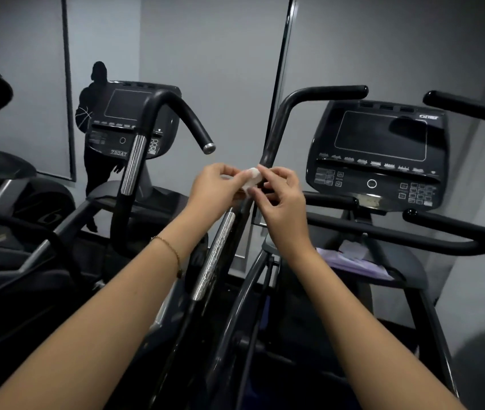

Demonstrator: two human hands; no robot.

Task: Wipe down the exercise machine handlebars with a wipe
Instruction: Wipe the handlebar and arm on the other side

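Wipe (251,179), small and white, is held up just in front of the black handlebar (276,125); left hand (217,187) and right hand (282,199) each pinch it with curled fingertips; both forearms stretch forward, converging.

2 bare hands are in view, the left hand (217,187) and the right hand (282,196), and both pinch 1 small crumpled white wipe (251,179). 1 thin gold bracelet (170,247) sits on the left wrist. There are 2 dark grey console panels, the left console (128,119) and the right console (380,152). 2 chrome grip sleeves show, the far sleeve (133,164) and the near sleeve (214,255). The black padded handlebars (324,92) number perhaps 5, though the frame edge cuts some off. 1 lilac packet (362,267) and 1 black silhouette figure (90,96) complete the count.
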